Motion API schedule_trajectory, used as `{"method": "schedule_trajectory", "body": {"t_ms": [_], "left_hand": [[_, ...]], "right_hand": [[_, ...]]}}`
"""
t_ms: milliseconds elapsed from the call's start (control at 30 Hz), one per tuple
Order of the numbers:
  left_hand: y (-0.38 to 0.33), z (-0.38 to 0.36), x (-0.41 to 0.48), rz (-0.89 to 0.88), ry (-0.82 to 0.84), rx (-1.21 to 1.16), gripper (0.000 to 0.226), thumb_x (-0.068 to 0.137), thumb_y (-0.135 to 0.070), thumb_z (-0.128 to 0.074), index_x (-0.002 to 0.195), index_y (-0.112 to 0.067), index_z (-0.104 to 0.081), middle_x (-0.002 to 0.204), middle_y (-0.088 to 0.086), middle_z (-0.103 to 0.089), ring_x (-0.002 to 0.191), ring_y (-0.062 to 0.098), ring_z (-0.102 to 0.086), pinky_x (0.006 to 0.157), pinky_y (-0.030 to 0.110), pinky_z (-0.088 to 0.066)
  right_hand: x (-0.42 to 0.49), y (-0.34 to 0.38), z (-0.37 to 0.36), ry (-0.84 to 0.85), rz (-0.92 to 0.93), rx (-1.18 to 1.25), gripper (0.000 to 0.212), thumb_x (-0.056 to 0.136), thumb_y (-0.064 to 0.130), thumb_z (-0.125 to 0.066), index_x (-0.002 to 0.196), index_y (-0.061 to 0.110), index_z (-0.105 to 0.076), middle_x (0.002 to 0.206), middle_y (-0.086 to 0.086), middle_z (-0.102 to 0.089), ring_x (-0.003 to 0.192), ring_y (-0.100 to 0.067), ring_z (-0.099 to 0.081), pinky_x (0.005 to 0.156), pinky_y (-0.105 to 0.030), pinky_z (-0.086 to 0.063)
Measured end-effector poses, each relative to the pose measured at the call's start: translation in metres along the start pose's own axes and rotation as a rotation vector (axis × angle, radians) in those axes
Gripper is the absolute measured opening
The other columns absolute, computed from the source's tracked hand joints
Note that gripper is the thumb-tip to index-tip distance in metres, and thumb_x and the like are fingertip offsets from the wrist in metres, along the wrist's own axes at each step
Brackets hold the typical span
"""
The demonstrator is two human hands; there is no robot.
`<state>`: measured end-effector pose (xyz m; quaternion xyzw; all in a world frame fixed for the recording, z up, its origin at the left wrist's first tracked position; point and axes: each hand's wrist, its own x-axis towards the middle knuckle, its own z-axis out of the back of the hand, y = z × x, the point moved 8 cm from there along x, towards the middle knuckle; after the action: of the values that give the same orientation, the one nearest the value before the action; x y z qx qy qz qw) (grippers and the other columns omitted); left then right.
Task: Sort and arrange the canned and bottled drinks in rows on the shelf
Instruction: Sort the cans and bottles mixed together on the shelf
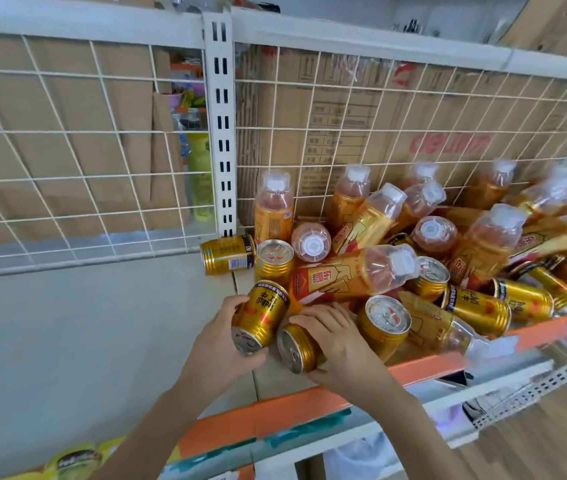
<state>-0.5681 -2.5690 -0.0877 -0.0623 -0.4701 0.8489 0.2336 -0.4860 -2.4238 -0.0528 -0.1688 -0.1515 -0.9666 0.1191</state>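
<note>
- The shelf (84,323) fills the lower left and middle of the frame. Its bare pale board stretches left of the hands, and an orange strip runs along its front edge.
- A wire back (67,150) closes the shelf across the upper half, with brown cartons (361,116) stacked behind it.
- The heap of drinks (482,244) crowds the right centre. Orange-labelled bottles and gold cans lean and lie across one another, none in a row.
- A long bottle (351,271) lies on its side just above both hands, cap pointing to the right of the frame.
- The left hand (219,344), at lower centre, is wrapped round a tilted can (261,315). The can's long axis runs from lower left to upper right, lid end toward the lower left.
- The right hand (334,337), just beside it on the right, curls its fingers over a lying can (299,348). That can's axis runs much the same way, and the two cans almost touch.
- An upright can (274,261) stands just above the tilted one, at the heap's left edge.
- The bare board lies to the left, so the left hand is nearer to it. I judge that each held can must be turned on end before it is set there.
</note>
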Motion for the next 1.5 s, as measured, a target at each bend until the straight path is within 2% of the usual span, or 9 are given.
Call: {"method": "schedule_trajectory", "body": {"t_ms": [100,233,567,733,867,1100,1267,1400,1500], "left_hand": [[-0.007,0.011,-0.001,-0.060,-0.050,0.001,0.076,0.062,-0.017,-0.081,0.126,-0.031,-0.042,0.118,-0.006,-0.044,0.103,0.013,-0.055,0.079,0.015,-0.046],[-0.020,0.029,0.000,-0.142,-0.062,-0.038,0.068,0.050,-0.043,-0.065,0.116,-0.035,-0.048,0.111,-0.010,-0.048,0.101,0.004,-0.054,0.073,0.007,-0.046],[-0.055,0.029,0.019,-0.290,0.011,0.164,0.081,0.063,-0.068,-0.042,0.135,-0.032,-0.046,0.123,-0.016,-0.038,0.110,-0.003,-0.040,0.087,0.016,-0.046],[-0.068,0.008,0.030,-0.393,0.112,0.338,0.063,0.082,-0.057,-0.032,0.140,-0.032,-0.040,0.146,-0.019,-0.028,0.130,-0.004,-0.025,0.101,0.023,-0.035],[-0.065,-0.011,0.032,-0.507,0.165,0.319,0.082,0.083,-0.070,0.001,0.140,-0.027,-0.040,0.147,-0.016,-0.032,0.135,-0.005,-0.010,0.109,0.016,-0.013],[-0.060,-0.016,0.026,-0.556,0.126,0.317,0.052,0.093,-0.038,-0.029,0.141,-0.021,-0.039,0.148,-0.006,-0.034,0.138,0.008,-0.019,0.111,0.027,-0.022],[-0.053,-0.003,0.020,-0.508,0.190,0.201,0.057,0.089,-0.056,-0.035,0.142,-0.037,-0.026,0.148,-0.026,-0.013,0.129,-0.016,-0.013,0.099,0.008,-0.022],[-0.054,0.025,0.025,-0.441,0.098,0.114,0.052,0.086,-0.053,-0.037,0.136,-0.040,-0.032,0.141,-0.027,-0.026,0.131,-0.011,-0.023,0.098,0.000,-0.016],[-0.075,0.034,0.039,-0.471,0.056,0.064,0.045,0.089,-0.039,-0.045,0.134,-0.031,-0.042,0.136,-0.019,-0.039,0.125,-0.010,-0.032,0.095,-0.004,-0.021]], "right_hand": [[-0.005,-0.002,0.007,-0.017,-0.106,0.129,0.073,0.062,0.030,-0.071,0.125,0.031,-0.036,0.124,0.003,-0.050,0.118,-0.009,-0.038,0.104,-0.025,-0.025],[-0.008,-0.006,0.016,-0.065,-0.276,0.358,0.070,0.065,0.030,-0.077,0.123,0.034,-0.038,0.122,0.014,-0.048,0.114,0.002,-0.042,0.094,-0.006,-0.035],[-0.028,-0.025,-0.002,-0.180,-0.587,0.709,0.071,0.065,0.048,-0.075,0.125,0.034,-0.040,0.120,0.013,-0.057,0.116,-0.005,-0.052,0.099,-0.037,-0.047],[-0.029,-0.024,0.000,-0.167,-0.607,0.571,0.068,0.061,0.064,-0.067,0.118,0.046,-0.035,0.117,0.024,-0.053,0.113,0.000,-0.051,0.095,-0.029,-0.048],[-0.029,-0.021,0.004,-0.167,-0.608,0.490,0.068,0.058,0.077,-0.060,0.115,0.050,-0.033,0.115,0.029,-0.050,0.112,0.003,-0.050,0.091,-0.020,-0.048],[-0.031,-0.016,0.011,-0.185,-0.623,0.401,0.081,0.055,0.084,-0.054,0.123,0.044,-0.031,0.119,0.025,-0.050,0.115,-0.002,-0.050,0.093,-0.022,-0.047],[-0.035,-0.012,0.035,-0.195,-0.580,0.287,0.072,0.075,0.045,-0.070,0.136,0.032,-0.034,0.123,0.025,-0.048,0.112,0.006,-0.049,0.089,-0.011,-0.043],[-0.028,-0.005,0.093,-0.406,-0.473,0.206,0.040,0.082,0.054,-0.057,0.118,0.038,-0.050,0.108,0.027,-0.056,0.100,0.007,-0.056,0.076,-0.008,-0.048],[-0.023,-0.010,0.130,-0.595,-0.421,0.118,0.032,0.083,0.029,-0.067,0.112,0.034,-0.054,0.107,0.022,-0.056,0.097,0.008,-0.054,0.075,-0.002,-0.041]]}}
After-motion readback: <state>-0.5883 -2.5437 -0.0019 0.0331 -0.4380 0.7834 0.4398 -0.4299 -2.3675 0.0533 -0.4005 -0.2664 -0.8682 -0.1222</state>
